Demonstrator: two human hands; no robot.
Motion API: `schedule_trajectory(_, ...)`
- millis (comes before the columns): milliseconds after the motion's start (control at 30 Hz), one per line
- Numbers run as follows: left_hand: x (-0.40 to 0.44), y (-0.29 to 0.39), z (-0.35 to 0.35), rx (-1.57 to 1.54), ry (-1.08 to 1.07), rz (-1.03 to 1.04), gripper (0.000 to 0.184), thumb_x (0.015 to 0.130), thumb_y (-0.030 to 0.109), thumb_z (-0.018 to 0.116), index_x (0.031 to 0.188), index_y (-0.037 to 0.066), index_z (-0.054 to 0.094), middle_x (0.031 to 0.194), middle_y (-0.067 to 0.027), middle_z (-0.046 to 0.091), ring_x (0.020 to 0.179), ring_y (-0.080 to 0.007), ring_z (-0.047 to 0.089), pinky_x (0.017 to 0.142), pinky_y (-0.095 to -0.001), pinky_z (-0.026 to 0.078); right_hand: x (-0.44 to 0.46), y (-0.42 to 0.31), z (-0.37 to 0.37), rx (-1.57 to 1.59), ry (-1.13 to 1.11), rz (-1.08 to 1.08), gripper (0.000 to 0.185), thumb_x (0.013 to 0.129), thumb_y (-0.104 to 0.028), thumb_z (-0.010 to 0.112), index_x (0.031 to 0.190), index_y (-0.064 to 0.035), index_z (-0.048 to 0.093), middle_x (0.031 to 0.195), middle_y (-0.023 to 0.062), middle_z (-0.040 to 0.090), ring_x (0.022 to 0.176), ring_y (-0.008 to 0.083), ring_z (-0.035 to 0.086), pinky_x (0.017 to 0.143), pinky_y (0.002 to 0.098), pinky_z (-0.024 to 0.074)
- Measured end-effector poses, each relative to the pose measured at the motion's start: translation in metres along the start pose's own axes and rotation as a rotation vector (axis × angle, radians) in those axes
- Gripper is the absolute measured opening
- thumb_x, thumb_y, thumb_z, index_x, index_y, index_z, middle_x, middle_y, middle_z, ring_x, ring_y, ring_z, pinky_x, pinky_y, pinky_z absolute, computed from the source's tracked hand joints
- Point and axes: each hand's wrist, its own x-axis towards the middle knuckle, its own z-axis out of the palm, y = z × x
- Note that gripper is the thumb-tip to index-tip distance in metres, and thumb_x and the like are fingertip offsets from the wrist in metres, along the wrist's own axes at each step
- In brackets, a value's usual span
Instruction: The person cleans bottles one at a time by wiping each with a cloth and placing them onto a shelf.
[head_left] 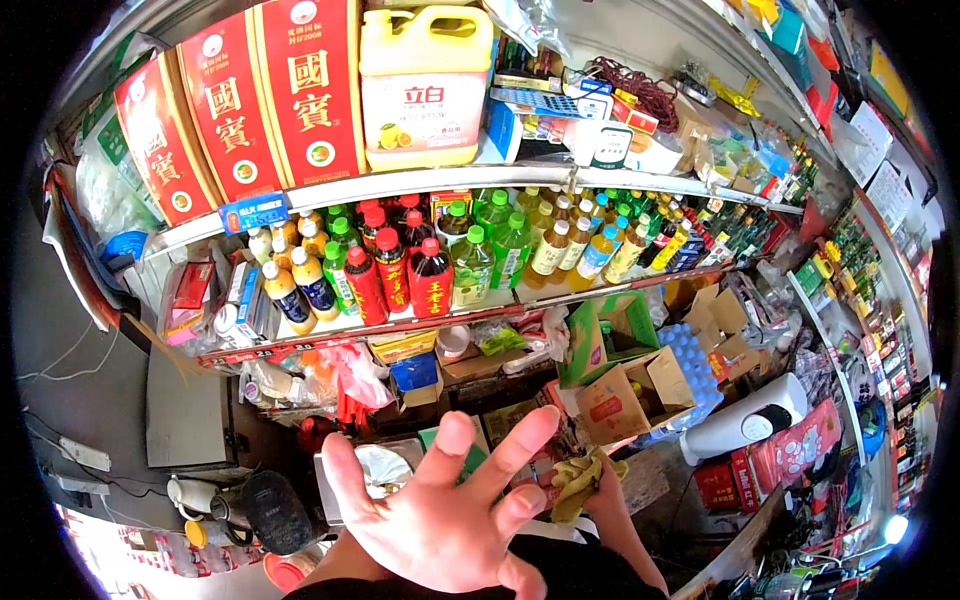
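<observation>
My left hand (440,510) is raised large in the lower middle of the head view, palm towards the camera, fingers spread, with nothing in it. Lower and to the right, my right hand (606,492) is closed on a crumpled yellowish-green cloth (575,484), which partly hides its fingers. Behind my left hand lies a white plastic bag (382,468) on a pale surface. An open cardboard box (612,405) stands just above the cloth.
A shelf (520,296) ahead carries rows of drink bottles. On the upper shelf stand red boxes (312,90) and a yellow jug (425,85). Egg trays (690,370) and a white cylindrical appliance (750,418) are at right. A dark kettle (275,512) sits at lower left.
</observation>
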Motion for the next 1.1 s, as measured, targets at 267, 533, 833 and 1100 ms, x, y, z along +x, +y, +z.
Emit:
schedule_trajectory(267, 0.0, -0.014, 0.029, 0.09, 0.274, 0.011, 0.074, 0.081, 0.076, 0.033, 0.142, 0.034, 0.026, 0.153, -0.0011, -0.007, 0.117, -0.0213, 0.033, 0.084, -0.0553, 0.042, 0.012, -0.004, -0.022, -0.033, 0.049, 0.04, 0.04, 0.095, -0.037, 0.044, 0.119, -0.0047, 0.049, 0.111, 0.0153, 0.059, 0.099, 0.0352, 0.059, 0.083, 0.0524, 0.0505)
schedule_trajectory(533, -0.004, -0.018, 0.028, 0.213, 0.264, 0.028, 0.073, 0.081, 0.077, 0.031, 0.142, 0.039, 0.023, 0.153, -0.001, -0.011, 0.119, -0.0217, 0.033, 0.089, -0.0609, 0.038, 0.004, -0.002, -0.015, -0.036, 0.032, -0.007, 0.04, 0.096, -0.038, 0.043, 0.118, -0.0056, 0.05, 0.111, 0.015, 0.059, 0.097, 0.0352, 0.06, 0.08, 0.0522, 0.052)
schedule_trajectory(833, -0.012, -0.022, 0.021, 0.246, 0.125, -0.06, 0.078, 0.079, 0.08, 0.025, 0.145, 0.039, 0.016, 0.153, -0.0009, -0.016, 0.119, -0.0213, 0.031, 0.091, -0.061, 0.036, -0.029, 0.006, 0.01, -0.243, 0.023, -0.228, 0.042, 0.097, -0.039, 0.038, 0.118, -0.0047, 0.049, 0.11, 0.0151, 0.058, 0.098, 0.0346, 0.06, 0.083, 0.0519, 0.0508)
schedule_trajectory(1100, -0.011, -0.033, 0.028, 0.297, 0.221, 0.048, 0.077, 0.08, 0.079, 0.024, 0.145, 0.041, 0.01, 0.153, -0.0018, -0.017, 0.118, -0.0204, 0.032, 0.089, -0.0559, 0.037, -0.006, 0.004, -0.015, -0.034, -0.025, 0.016, 0.043, 0.098, -0.039, 0.035, 0.119, -0.0042, 0.048, 0.11, 0.015, 0.059, 0.099, 0.0347, 0.059, 0.084, 0.0518, 0.0502)
